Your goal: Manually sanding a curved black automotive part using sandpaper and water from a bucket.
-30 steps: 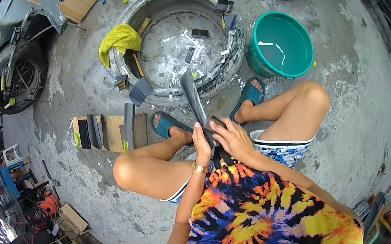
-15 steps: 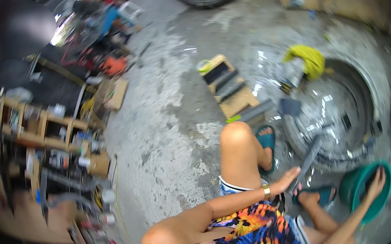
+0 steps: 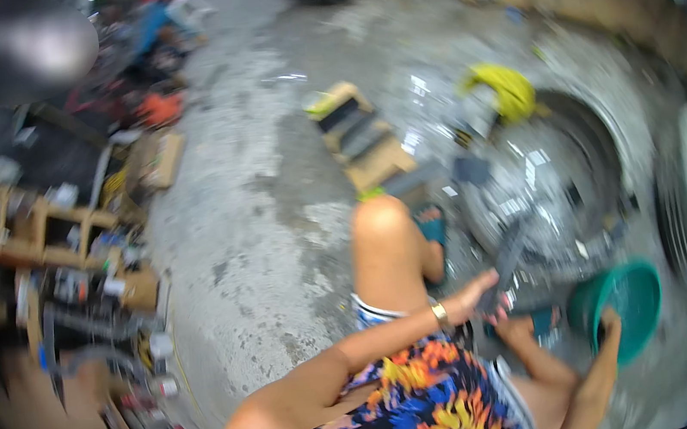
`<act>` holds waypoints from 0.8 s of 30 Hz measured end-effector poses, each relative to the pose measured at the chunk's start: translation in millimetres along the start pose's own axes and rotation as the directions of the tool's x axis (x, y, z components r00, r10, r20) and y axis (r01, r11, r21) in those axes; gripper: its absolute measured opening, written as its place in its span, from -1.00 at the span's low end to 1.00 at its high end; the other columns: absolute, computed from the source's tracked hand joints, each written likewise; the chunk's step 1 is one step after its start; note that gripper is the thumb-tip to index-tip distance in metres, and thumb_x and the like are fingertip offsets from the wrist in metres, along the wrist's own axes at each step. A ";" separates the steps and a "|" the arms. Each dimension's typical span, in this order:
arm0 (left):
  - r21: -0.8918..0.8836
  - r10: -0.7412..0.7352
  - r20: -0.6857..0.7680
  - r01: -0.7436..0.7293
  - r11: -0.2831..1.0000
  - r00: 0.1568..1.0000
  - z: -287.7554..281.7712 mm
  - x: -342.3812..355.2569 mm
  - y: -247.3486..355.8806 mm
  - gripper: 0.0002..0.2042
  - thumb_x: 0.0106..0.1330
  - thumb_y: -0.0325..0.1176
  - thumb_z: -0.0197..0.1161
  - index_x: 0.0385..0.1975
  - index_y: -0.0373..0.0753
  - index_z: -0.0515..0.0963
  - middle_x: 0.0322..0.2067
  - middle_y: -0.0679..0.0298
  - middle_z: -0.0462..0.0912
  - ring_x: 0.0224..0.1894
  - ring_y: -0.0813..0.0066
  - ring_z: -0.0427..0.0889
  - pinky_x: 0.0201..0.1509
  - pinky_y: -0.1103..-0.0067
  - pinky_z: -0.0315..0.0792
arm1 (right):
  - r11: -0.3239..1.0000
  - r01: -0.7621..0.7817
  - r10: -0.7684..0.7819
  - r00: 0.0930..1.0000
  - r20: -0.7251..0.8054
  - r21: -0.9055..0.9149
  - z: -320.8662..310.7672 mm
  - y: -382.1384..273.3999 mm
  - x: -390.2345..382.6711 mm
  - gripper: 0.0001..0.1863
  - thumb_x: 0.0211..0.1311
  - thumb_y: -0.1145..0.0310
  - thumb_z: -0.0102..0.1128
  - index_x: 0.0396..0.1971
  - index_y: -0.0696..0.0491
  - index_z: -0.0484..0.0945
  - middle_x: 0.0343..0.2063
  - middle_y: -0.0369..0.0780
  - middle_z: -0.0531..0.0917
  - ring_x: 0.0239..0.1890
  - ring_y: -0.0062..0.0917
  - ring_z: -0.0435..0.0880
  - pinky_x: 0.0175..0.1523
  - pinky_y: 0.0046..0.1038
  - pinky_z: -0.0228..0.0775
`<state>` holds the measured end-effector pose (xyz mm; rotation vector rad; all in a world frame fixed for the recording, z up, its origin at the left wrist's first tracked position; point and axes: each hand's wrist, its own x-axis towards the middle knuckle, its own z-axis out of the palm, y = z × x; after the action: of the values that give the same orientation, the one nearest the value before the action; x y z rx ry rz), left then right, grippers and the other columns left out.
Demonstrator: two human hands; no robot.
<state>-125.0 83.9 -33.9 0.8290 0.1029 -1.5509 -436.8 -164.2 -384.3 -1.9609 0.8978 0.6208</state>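
In my left hand (image 3: 467,298), a long dark grey flat strip (image 3: 512,253) is held near its lower end; it slants up over a tire (image 3: 602,137) that lies flat on the floor. Clear plastic covers part of that tire. My right hand (image 3: 609,330) reaches into a green bucket (image 3: 651,295) at its near left side. Its fingers curl round something dark that is too blurred to name. The bucket stands on the floor by my right foot.
Beyond my knee, a board (image 3: 384,163) carries dark strips. A yellow cloth (image 3: 508,90) lies at the tire's far edge. Another tire (image 3: 670,206) stands upright at right. Wooden shelving (image 3: 38,237) with clutter lines the left, near a cardboard box (image 3: 164,160).
My right hand has moved from the bucket's far right side to its near left side, lower in it. My left hand still holds the strip. The whole view has shifted.
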 end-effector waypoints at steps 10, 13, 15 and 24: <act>0.343 -0.027 -0.147 0.077 0.936 0.989 -30.6 6.8 -6.8 -0.47 0.42 0.24 -0.24 -0.23 -0.17 0.39 -0.59 0.27 0.56 -0.70 0.51 0.54 -0.71 0.65 0.34 | 0.997 0.047 -0.012 0.877 -0.480 0.061 -256.2 -279.6 -227.6 -0.52 0.17 0.20 0.26 0.08 0.03 0.50 -0.03 -0.06 0.63 0.03 -0.27 0.61 0.13 -0.36 0.37; 0.378 0.029 -0.151 0.031 0.925 0.988 -10.1 4.8 -4.0 -0.45 0.43 0.22 -0.24 -0.24 -0.21 0.42 -0.60 0.26 0.55 -0.72 0.51 0.52 -0.71 0.64 0.34 | 0.925 0.255 -0.110 0.888 -0.446 0.280 -212.9 -322.0 -226.8 -0.54 0.23 0.30 0.23 0.14 -0.01 0.44 -0.02 -0.12 0.63 0.02 -0.37 0.60 0.11 -0.41 0.38; 0.380 0.048 -0.157 0.015 0.925 0.986 -9.0 5.7 -5.7 -0.45 0.43 0.21 -0.25 -0.24 -0.21 0.42 -0.61 0.26 0.55 -0.73 0.50 0.51 -0.71 0.64 0.34 | 0.891 0.359 -0.200 0.861 -0.467 0.280 -179.2 -348.2 -218.6 -0.52 0.21 0.31 0.23 0.14 0.03 0.43 0.02 -0.10 0.59 0.05 -0.35 0.57 0.13 -0.40 0.36; 0.384 0.011 -0.169 0.056 0.922 0.986 -6.5 4.5 2.0 -0.44 0.46 0.17 -0.26 -0.36 -0.25 0.46 -0.61 0.25 0.52 -0.68 0.49 0.50 -0.62 0.57 0.44 | 0.940 0.332 -0.197 0.716 -0.670 0.078 -81.0 -400.5 -184.8 -0.51 0.24 0.26 0.21 0.19 -0.07 0.43 -0.15 -0.01 0.51 -0.12 -0.05 0.56 -0.05 -0.23 0.41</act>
<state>-120.1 83.2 -40.4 1.2773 -0.0766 -1.5434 -230.2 -23.4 -11.9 -2.0933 1.0045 -0.3616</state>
